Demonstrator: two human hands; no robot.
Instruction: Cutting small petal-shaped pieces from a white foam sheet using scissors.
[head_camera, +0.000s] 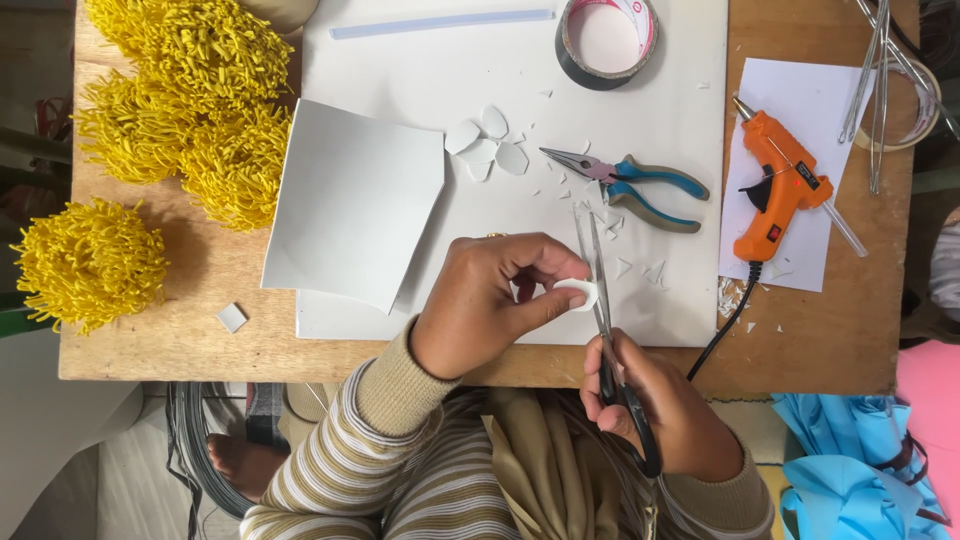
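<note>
My left hand (495, 300) pinches a small white foam piece (580, 292) between thumb and fingers above the near edge of a large white sheet (660, 100). My right hand (665, 415) grips black-handled scissors (598, 290), whose long blades point away from me and meet the foam piece. Several cut white petal shapes (487, 148) lie on the sheet, with small white scraps (640, 268) scattered nearby. A curled white foam sheet (350, 200) rests to the left of my hands.
Blue-handled pliers (630, 183) lie on the white sheet. An orange glue gun (780, 185) sits on white paper at right, its cord trailing off the table. Several yellow fringed flower balls (190, 100) fill the left. A tape roll (607, 40), glue stick (440, 22) and blue paper (850, 470) are around.
</note>
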